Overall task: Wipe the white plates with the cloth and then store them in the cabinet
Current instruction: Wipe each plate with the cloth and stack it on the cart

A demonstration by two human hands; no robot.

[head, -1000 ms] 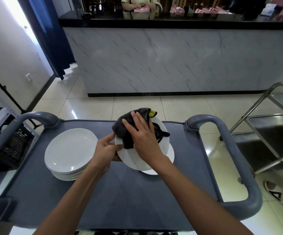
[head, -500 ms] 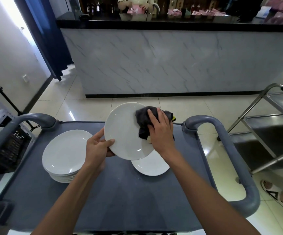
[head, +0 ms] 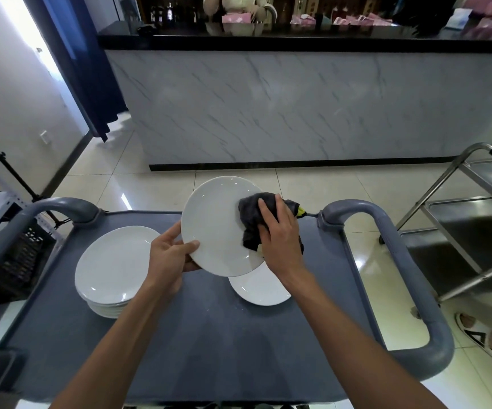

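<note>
While the left hand (head: 171, 255) holds a white plate (head: 215, 228) tilted up above the grey cart top (head: 209, 343), its grip is closed on the plate's lower left rim, thumb on the face and fingers behind. The right hand (head: 280, 234) presses a dark cloth (head: 253, 214) against the plate's right side, its grip curled over the bunched fabric, a yellow tag showing at the cloth's far edge. Beneath the raised plate, a single white plate (head: 261, 287) lies flat on the cart, partly hidden by the one being wiped. To the left, a stack of white plates (head: 112, 267) sits on the same surface, well apart from the hands. A marble-fronted counter (head: 298, 104) stands beyond the cart, and a steel trolley (head: 472, 231) stands at the right.
</note>
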